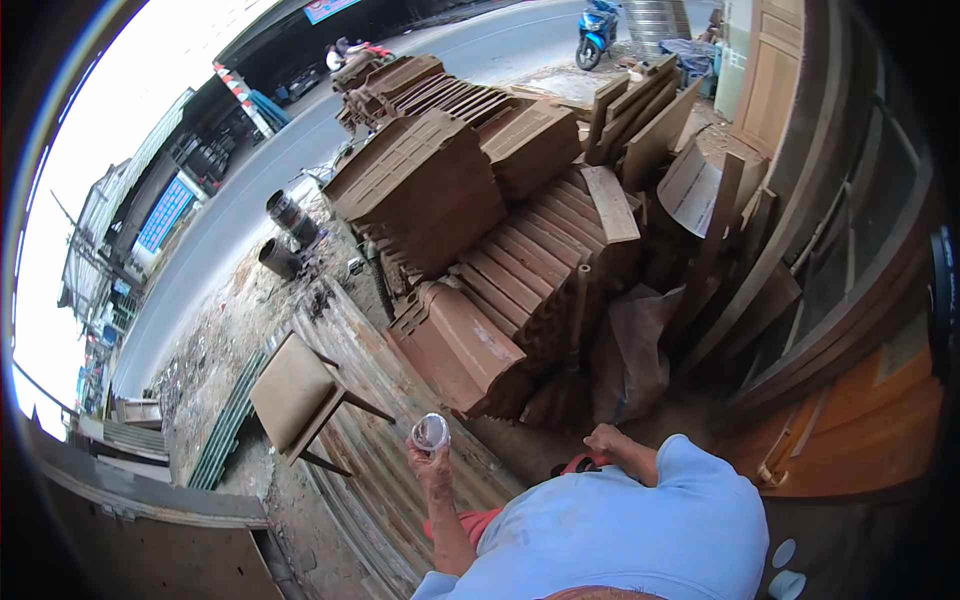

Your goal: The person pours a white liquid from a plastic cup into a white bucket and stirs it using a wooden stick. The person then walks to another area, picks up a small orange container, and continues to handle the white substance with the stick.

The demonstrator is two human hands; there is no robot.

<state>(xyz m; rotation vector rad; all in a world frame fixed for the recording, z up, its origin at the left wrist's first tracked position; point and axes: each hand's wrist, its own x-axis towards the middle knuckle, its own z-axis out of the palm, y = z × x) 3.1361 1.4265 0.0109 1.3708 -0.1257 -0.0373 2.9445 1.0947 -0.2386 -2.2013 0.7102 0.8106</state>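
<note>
My left hand is raised in front of my body, its fingers wrapped round a clear drinking glass. The round rim of the glass faces up, and what is inside it cannot be made out. My right hand is held in front of my blue shirt with the fingers curled in. Whether anything is inside that closed hand is hidden. Beyond my left hand stands a chair with a beige seat. Past my right hand a crumpled plastic sheet hangs against stacked brown tiles.
Corrugated metal sheets lie on the ground to the left. Tall tile stacks fill the middle, with boards behind. Wooden frames lean at right. Two metal cans stand near the road. A blue motorbike is parked at the back.
</note>
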